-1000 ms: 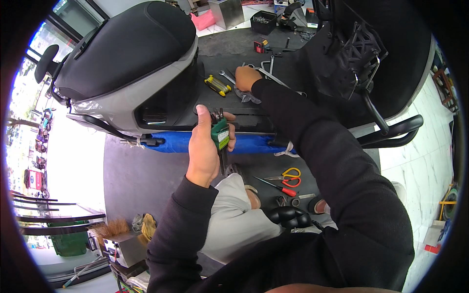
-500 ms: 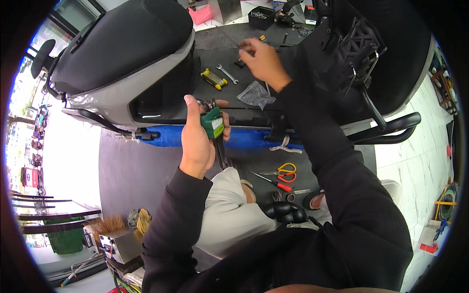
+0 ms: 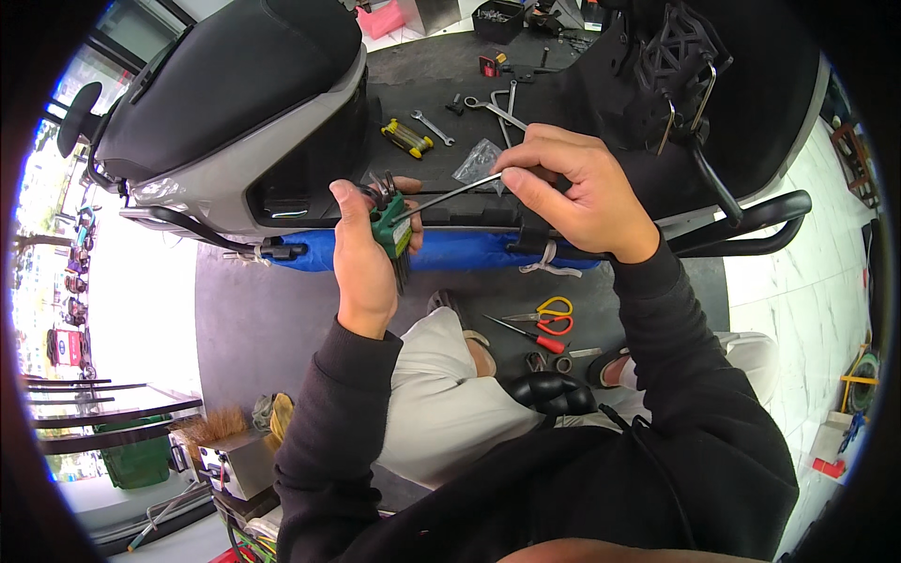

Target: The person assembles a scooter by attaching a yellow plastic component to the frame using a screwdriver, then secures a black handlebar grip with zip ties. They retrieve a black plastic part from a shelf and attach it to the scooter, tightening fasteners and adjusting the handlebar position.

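My left hand (image 3: 364,274) is closed around a green hex key holder (image 3: 394,238), with several dark keys sticking out of it. Between the thumb and fingers of my right hand (image 3: 589,192) is a long thin metal hex key (image 3: 452,194). Its far end meets the holder; whether it sits in a slot I cannot make out. Just beyond the hands, a crumpled clear plastic bag (image 3: 476,163) lies on the scooter's black footboard (image 3: 394,101). Around it are a yellow folding hex key set (image 3: 406,138), an open-end wrench (image 3: 433,129) and a ring wrench (image 3: 496,112).
The scooter seat (image 3: 253,75) rises on the left. A black side bar (image 3: 751,235) juts out at right. Below the blue-wrapped tube (image 3: 450,251), yellow-and-red-handled scissors (image 3: 554,314) and a red-handled screwdriver (image 3: 547,344) lie on the dark mat. A parts bin (image 3: 497,22) stands at the back.
My right hand has come back from the tools on the footboard towards my left hand. The long hex key now shows clearly in it, its end against the green holder.
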`<move>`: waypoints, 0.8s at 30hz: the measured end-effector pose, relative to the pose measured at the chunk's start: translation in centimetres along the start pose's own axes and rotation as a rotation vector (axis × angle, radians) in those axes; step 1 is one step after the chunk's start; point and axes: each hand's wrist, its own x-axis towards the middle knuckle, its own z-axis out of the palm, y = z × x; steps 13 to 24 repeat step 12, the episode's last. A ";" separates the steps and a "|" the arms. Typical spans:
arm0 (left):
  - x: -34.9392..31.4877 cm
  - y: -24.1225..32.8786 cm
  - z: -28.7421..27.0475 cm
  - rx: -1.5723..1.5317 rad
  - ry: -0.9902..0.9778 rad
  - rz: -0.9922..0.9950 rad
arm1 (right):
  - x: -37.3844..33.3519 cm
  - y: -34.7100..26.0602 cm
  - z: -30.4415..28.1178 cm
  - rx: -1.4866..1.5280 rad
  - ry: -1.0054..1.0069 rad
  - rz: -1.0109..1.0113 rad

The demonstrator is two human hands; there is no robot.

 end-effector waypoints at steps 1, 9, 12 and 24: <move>-0.1 0.1 0.0 0.030 0.005 0.019 | -0.1 0.0 -0.1 0.002 -0.014 0.010; -0.6 0.0 0.1 0.163 -0.069 0.086 | 0.4 -0.2 -0.4 -0.090 -0.089 -0.112; -0.7 -0.2 -0.3 0.291 -0.123 0.090 | 0.8 -0.9 -1.0 -0.165 -0.119 -0.205; -0.7 -0.2 -0.3 0.291 -0.123 0.090 | 0.8 -0.9 -1.0 -0.165 -0.119 -0.205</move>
